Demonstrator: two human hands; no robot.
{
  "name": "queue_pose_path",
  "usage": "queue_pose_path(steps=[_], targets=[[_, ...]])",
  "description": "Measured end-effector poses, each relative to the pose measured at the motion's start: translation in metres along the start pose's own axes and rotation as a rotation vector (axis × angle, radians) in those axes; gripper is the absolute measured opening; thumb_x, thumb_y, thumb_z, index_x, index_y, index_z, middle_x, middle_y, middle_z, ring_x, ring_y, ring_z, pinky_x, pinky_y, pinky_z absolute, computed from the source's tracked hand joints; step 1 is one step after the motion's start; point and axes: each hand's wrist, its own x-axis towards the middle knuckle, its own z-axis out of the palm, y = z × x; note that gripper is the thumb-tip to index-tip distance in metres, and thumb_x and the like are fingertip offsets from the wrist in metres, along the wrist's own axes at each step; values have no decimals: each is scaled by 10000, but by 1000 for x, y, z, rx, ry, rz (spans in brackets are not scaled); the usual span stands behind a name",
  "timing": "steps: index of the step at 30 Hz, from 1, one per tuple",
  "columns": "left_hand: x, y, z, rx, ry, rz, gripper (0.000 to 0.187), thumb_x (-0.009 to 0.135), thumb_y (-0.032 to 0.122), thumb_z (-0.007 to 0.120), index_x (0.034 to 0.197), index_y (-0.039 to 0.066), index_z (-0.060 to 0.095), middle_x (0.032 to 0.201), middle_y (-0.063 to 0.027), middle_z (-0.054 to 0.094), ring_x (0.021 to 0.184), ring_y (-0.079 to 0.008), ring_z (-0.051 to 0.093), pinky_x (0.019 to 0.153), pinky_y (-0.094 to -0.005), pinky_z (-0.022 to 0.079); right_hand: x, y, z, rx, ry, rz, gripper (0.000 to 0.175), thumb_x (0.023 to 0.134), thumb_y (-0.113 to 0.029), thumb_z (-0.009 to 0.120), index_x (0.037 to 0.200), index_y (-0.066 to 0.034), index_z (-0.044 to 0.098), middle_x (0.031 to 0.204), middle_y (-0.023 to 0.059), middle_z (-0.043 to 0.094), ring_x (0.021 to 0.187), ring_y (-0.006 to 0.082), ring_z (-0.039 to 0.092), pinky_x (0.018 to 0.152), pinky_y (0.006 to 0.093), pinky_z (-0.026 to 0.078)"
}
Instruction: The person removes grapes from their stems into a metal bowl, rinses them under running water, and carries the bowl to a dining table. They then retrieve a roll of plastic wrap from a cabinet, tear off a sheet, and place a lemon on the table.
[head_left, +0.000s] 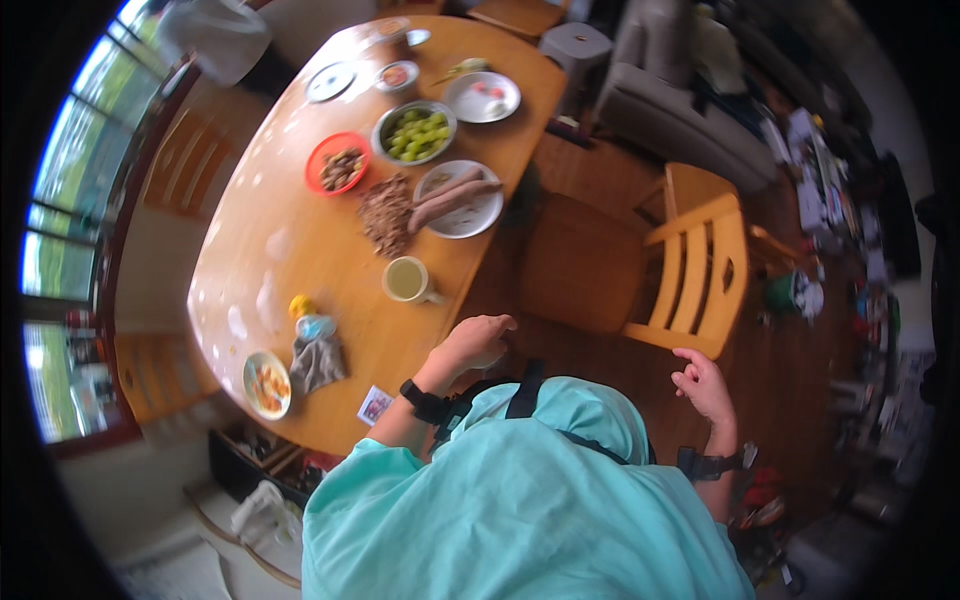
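Note:
My left hand (480, 341) is over the near edge of the wooden table (360, 315), fingers loosely curled, with no object visible in it. My right hand (701, 382) hangs beside the top rail of a wooden chair (686, 277), its fingers partly bent and apart; whether it touches the chair I cannot tell. A mug (405, 280) of pale liquid stands near my left hand. Beyond it lie a heap of brown shells (386, 215) and a white plate (469, 223) with long brown sweet potatoes (454, 202). A metal bowl (415, 133) holds green grapes.
Also on the table are a red bowl of nuts (337, 163), a plate with pink pieces (481, 97), a bowl of orange food (267, 385), a grey cloth (318, 362) and lidded tubs. A grey stool (576, 41) and a sofa (675, 105) stand beyond the table.

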Motion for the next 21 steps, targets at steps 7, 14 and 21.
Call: queue_pose_path(steps=[7,14,21], targets=[[76,112,41,222,-80,168,366,848,127,548,1203,53,593,1124,-185,655,1069,-375,600,898,-448,489,-111,88,-47,265,160,95,415,887,-1,627,1292,-14,538,646,-47,455,599,52,508,593,215,468],[131,280,132,191,-292,472,377,873,83,543,1247,60,581,1081,-161,662,1032,-332,620,869,-411,499,-194,210,-97,467,485,12,407,901,1,606,1300,-11,527,667,-29,482,632,70,542,609,221,461],[177,415,198,93,-727,487,424,912,170,634,1318,80,553,1051,-53,652,954,-168,610,820,-314,504,-239,283,-120,629,748,-7,380,905,-53,642,1268,-6,539,706,1,544,667,81,574,604,241,456]])
